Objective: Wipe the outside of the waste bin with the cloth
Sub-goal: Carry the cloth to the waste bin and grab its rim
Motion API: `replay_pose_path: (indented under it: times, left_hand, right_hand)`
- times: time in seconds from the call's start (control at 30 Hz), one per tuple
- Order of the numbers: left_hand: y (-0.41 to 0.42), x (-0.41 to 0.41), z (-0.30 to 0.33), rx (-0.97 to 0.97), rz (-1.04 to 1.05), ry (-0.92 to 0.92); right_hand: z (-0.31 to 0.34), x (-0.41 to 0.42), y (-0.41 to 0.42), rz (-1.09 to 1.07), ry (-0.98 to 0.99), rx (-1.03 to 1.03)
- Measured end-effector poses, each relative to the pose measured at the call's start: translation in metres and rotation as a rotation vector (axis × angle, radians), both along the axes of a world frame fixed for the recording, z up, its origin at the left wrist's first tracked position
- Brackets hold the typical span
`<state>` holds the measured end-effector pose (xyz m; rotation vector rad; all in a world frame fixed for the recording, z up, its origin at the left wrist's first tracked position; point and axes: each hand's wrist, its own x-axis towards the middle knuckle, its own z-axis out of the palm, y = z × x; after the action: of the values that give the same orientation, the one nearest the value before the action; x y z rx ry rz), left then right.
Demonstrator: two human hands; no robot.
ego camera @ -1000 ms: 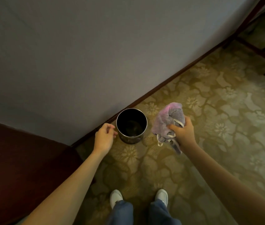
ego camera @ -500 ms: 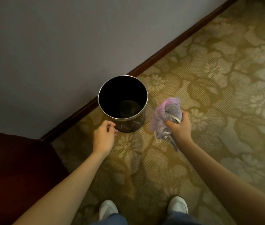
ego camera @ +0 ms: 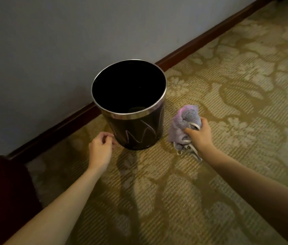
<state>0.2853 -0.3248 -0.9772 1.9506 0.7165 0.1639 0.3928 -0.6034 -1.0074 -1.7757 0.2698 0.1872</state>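
The bin [ego camera: 136, 128] stands upright on the carpet [ego camera: 228, 103] against the skirting [ego camera: 201, 39], mouth open. At its 3 o'clock the right hand [ego camera: 199, 137] clutches the cloth [ego camera: 184, 124] bunched into a pad, just beside the wall but not yet touching it. At 8 o'clock the left hand [ego camera: 100, 149] holds nothing, fingers loosely curled near the base, probably placed to steady the bin once wiping starts.

Floor [ego camera: 228, 103]: olive floral-patterned carpet. Standing on it, upright: one dark waste bin [ego camera: 136, 131], beside the baseboard [ego camera: 201, 43].
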Motion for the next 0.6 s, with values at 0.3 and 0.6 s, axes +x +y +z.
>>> replay_pose_path:
  times: [0.3,0.6]
  left_hand:
    - [-0.017,0.020,0.060,0.574,-0.336,-0.413]
    - [-0.045,0.059,0.115,0.769,-0.539,-0.557]
  right_hand:
    - [0.018,-0.008,-0.015,0.013,-0.005,-0.008]
    - [0.041,-0.015,-0.019,-0.004,-0.054,0.086]
